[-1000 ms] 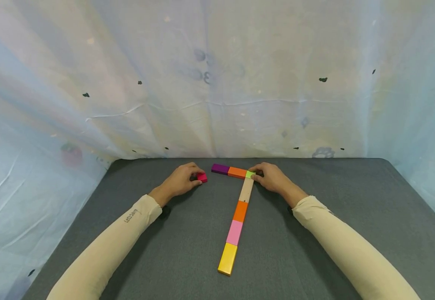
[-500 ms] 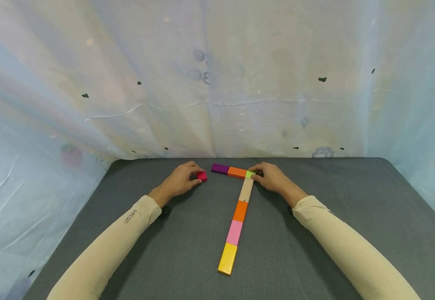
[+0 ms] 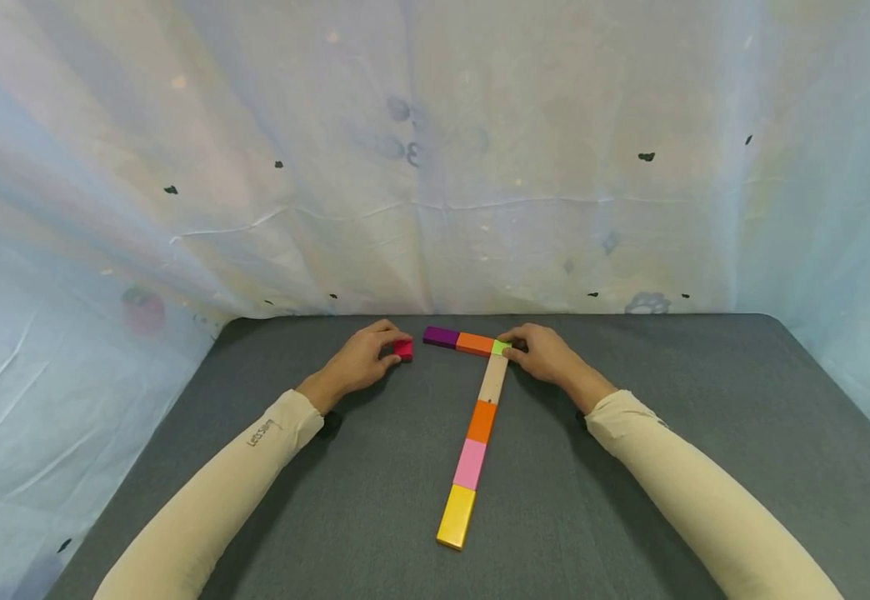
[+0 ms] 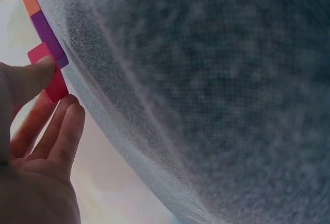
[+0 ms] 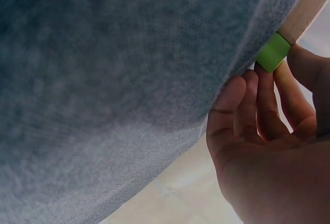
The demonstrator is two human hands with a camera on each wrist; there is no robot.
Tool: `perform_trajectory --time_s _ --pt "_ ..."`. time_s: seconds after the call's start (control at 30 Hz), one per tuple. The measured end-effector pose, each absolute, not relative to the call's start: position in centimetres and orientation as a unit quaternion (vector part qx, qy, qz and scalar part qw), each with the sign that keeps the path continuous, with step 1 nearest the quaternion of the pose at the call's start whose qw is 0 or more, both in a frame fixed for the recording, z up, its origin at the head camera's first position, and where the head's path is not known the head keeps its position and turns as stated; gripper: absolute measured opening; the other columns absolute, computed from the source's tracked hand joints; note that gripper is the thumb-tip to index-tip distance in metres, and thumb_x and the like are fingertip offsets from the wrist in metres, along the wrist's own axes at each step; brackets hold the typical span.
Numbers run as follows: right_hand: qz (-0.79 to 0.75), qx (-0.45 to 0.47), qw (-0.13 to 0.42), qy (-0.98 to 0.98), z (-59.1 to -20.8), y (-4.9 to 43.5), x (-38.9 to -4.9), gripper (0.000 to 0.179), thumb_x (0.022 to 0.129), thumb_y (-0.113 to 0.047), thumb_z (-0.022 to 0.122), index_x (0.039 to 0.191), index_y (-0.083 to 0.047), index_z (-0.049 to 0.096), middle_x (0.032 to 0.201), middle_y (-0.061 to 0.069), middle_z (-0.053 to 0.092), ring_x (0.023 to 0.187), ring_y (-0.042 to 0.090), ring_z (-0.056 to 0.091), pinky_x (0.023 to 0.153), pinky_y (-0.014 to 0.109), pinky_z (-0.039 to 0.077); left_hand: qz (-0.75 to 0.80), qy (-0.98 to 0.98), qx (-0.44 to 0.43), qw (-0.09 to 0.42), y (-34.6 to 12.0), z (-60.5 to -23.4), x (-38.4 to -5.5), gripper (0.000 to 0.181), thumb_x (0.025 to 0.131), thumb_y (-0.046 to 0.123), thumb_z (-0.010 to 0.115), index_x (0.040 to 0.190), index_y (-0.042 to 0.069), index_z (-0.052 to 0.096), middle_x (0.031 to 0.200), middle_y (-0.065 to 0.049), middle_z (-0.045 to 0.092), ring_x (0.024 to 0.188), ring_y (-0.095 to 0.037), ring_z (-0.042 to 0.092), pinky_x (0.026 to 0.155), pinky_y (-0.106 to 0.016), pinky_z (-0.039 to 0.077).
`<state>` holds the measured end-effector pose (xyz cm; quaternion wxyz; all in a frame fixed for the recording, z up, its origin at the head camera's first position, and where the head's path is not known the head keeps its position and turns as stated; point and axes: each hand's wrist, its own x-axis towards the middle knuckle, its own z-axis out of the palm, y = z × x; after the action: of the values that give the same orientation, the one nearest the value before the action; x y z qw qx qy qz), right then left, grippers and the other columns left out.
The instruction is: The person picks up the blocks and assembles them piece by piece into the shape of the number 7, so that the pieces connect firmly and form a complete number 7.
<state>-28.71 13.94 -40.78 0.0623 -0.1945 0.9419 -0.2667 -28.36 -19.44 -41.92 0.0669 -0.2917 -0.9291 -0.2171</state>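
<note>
My left hand (image 3: 361, 357) pinches a small red block (image 3: 403, 350) between thumb and fingers, left of the row's purple end. The left wrist view has the red block (image 4: 58, 85) overlapping the end of the purple block (image 4: 49, 37). My right hand (image 3: 545, 354) holds a small lime-green block (image 3: 501, 347) at the row's far corner, thumb on one side and fingers on the other. From the green block (image 5: 274, 52) a bare wooden block (image 3: 492, 380) runs toward me, while an orange block (image 3: 474, 343) and the purple one lead off to the left.
Below the wooden block, the line goes on with a second orange block (image 3: 482, 422), a pink block (image 3: 469, 464) and a yellow block (image 3: 456, 517). All lie flat on a dark grey cloth-covered table (image 3: 375, 500). A pale patterned curtain (image 3: 435, 167) hangs behind its far edge.
My left hand has shifted very slightly away from me, and the red block in it has turned a little. My right hand and the row of blocks have stayed in place.
</note>
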Motion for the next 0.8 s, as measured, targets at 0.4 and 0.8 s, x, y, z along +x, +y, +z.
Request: perform_trajectory --time_s 0.4,0.8 --pt "-0.267 -0.198 0.061 0.941 -40.71 13.83 -28.81 0.035 0.101 -0.018 0.059 0.134 -0.005 0.062 0.129 0.018 0.062 0.115 0.032 0.061 0.099 0.049 0.049 -0.225 -0.929 -0.288 0.053 -19.61 -41.91 -28.57 0.038 0.096 0.017 0.067 0.134 0.011 0.063 0.121 -0.010 0.054 0.103 -0.026 0.060 0.087 -0.040 0.050" --pt "-0.263 -0.205 0.063 0.941 -40.62 13.95 -28.95 0.036 0.101 -0.018 0.059 0.135 -0.006 0.062 0.132 0.018 0.061 0.116 0.032 0.061 0.099 0.049 0.049 -0.222 -0.924 -0.308 0.055 -19.65 -42.01 -28.57 0.035 0.092 0.022 0.072 0.124 0.009 0.068 0.120 -0.006 0.065 0.090 -0.018 0.058 0.081 -0.037 0.050"
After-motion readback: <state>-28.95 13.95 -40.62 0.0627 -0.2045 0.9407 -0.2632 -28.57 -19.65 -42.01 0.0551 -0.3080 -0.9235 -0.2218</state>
